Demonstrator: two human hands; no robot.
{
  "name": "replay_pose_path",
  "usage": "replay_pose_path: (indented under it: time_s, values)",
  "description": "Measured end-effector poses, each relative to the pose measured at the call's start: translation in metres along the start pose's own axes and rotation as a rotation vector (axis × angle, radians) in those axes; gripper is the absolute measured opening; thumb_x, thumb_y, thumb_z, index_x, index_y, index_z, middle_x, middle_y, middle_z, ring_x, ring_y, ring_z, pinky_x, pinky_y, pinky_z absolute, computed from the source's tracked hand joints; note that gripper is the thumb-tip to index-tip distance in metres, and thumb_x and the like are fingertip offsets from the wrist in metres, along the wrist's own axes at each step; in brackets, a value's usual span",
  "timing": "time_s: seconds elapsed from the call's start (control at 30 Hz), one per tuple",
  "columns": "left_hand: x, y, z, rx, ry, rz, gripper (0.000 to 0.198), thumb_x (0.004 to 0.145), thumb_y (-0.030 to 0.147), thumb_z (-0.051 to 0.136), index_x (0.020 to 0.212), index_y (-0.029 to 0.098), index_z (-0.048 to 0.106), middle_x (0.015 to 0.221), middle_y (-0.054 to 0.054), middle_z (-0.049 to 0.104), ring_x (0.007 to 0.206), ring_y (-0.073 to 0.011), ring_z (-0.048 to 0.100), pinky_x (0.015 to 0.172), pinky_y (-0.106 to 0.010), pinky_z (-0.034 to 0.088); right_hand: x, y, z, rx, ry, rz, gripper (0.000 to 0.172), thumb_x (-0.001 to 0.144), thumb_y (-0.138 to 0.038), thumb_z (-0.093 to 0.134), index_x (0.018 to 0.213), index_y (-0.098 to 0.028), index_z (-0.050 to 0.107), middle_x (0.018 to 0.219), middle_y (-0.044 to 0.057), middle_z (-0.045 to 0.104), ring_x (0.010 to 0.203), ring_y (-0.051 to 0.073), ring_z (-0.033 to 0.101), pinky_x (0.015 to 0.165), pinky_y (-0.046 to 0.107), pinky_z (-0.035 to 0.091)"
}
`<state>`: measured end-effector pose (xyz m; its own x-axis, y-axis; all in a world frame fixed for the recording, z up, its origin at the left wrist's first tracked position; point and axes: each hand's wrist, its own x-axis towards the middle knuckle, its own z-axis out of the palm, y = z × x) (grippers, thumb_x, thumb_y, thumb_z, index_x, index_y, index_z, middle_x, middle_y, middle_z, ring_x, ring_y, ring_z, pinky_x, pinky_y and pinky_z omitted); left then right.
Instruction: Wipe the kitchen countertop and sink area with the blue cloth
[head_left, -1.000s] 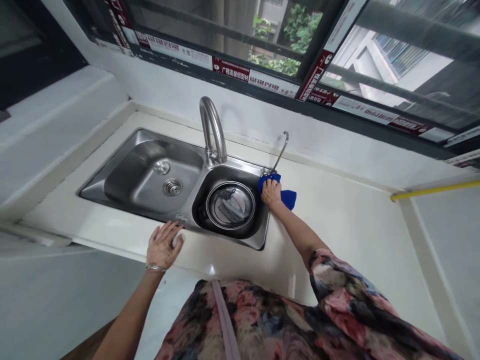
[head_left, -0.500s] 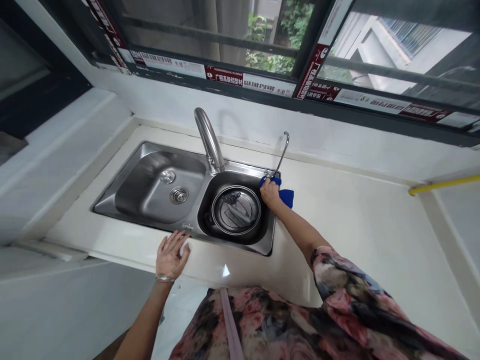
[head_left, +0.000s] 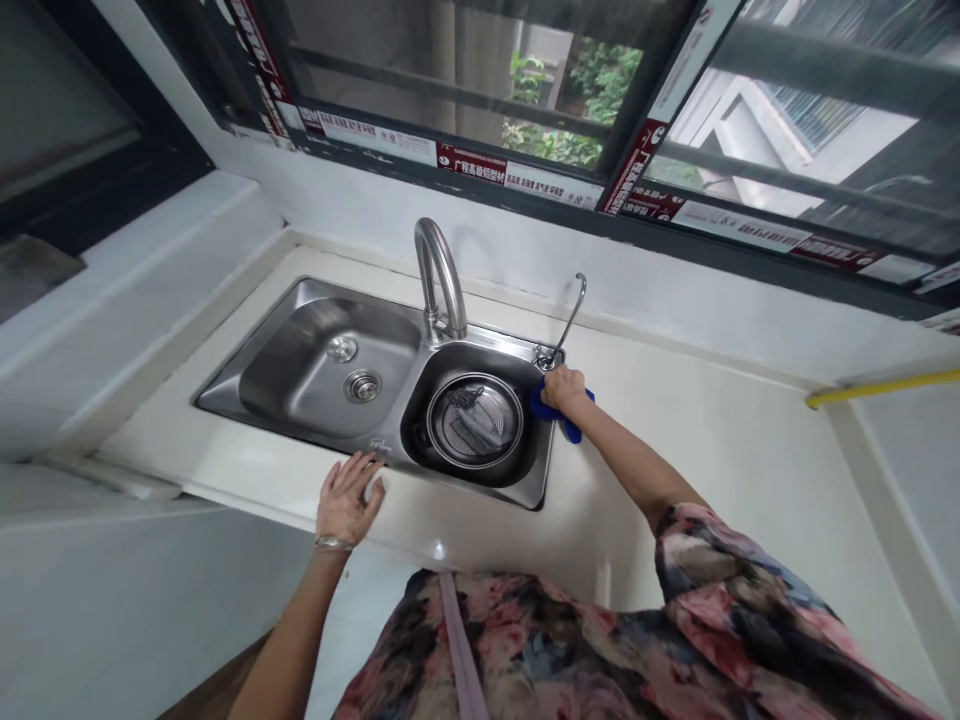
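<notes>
My right hand [head_left: 562, 388] is closed on a blue cloth [head_left: 574, 428] at the right rim of the steel double sink [head_left: 517, 348]. The cloth bunches under my fingers, and part of it hangs out below onto the counter. Just behind that hand rises a thin curved spout [head_left: 573, 316] at the sink's back right corner. My left hand [head_left: 349, 502] rests on the counter's front edge with fingers spread, its fingertips at the sink's front rim. A round steel strainer basket [head_left: 429, 424] sits in the right basin, with a grey crumpled thing [head_left: 480, 434] inside.
A tall curved faucet [head_left: 448, 280] stands behind the divider between the basins. The pale counter [head_left: 697, 440] stretches to the right, where a yellow pipe [head_left: 885, 388] runs by the wall. Windows with a dark frame [head_left: 675, 232] line the back.
My right hand has moved with the blue cloth from the back right corner, by the thin spout's base, toward me along the sink's right rim. My left hand stays at the front edge.
</notes>
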<state>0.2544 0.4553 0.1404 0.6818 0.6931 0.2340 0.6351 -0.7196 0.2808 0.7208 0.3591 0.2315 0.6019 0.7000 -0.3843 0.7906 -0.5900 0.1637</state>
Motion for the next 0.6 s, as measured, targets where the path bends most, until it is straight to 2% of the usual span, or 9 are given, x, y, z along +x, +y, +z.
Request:
replay_pose_path:
  time_s: [0.2,0.3,0.37,0.5,0.6]
  values:
    - [0.000,-0.002,0.000,0.006,0.009,0.036,0.042,0.101,0.039,0.045,0.129,0.024,0.073,0.138,-0.007,0.071,0.137,-0.0266,0.059,0.122,-0.047,0.031,-0.009,0.045,-0.005,0.046,0.047,0.115,0.050,0.100,-0.042,0.047,0.131,-0.008,0.069,0.127,0.026,0.066,0.115,0.033,0.069,0.093,0.040,0.053]
    - [0.000,-0.003,0.000,0.007,0.006,0.038,0.042,0.101,0.038,0.046,0.129,0.023,0.073,0.138,-0.008,0.071,0.137,-0.0268,0.059,0.122,-0.047,0.031,0.001,0.070,-0.008,0.102,0.076,0.177,0.053,0.102,-0.043,0.041,0.138,-0.013,0.065,0.131,0.023,0.065,0.115,0.033,0.067,0.093,0.041,0.053]
    - [0.000,-0.004,0.000,0.014,0.001,0.041,0.042,0.100,0.039,0.046,0.129,0.024,0.072,0.138,-0.008,0.071,0.137,-0.0268,0.059,0.122,-0.047,0.031,0.013,0.083,-0.010,0.186,0.152,0.167,0.053,0.102,-0.043,0.040,0.144,-0.017,0.060,0.134,0.019,0.063,0.114,0.032,0.066,0.093,0.041,0.053]
    - [0.001,-0.004,-0.001,0.025,-0.005,0.039,0.041,0.100,0.039,0.046,0.128,0.024,0.072,0.137,-0.008,0.072,0.137,-0.0266,0.060,0.122,-0.047,0.032,0.042,0.089,-0.004,0.322,0.348,0.025,0.054,0.103,-0.034,0.034,0.152,-0.018,0.052,0.145,0.017,0.054,0.116,0.030,0.058,0.096,0.041,0.050]
    - [0.001,-0.003,-0.003,0.029,-0.005,0.032,0.040,0.099,0.038,0.047,0.127,0.024,0.072,0.136,-0.008,0.072,0.136,-0.0270,0.060,0.122,-0.047,0.033,0.059,0.078,0.008,0.276,0.320,-0.051,0.053,0.099,-0.031,0.041,0.150,-0.024,0.054,0.156,0.012,0.044,0.124,0.033,0.049,0.101,0.046,0.047]
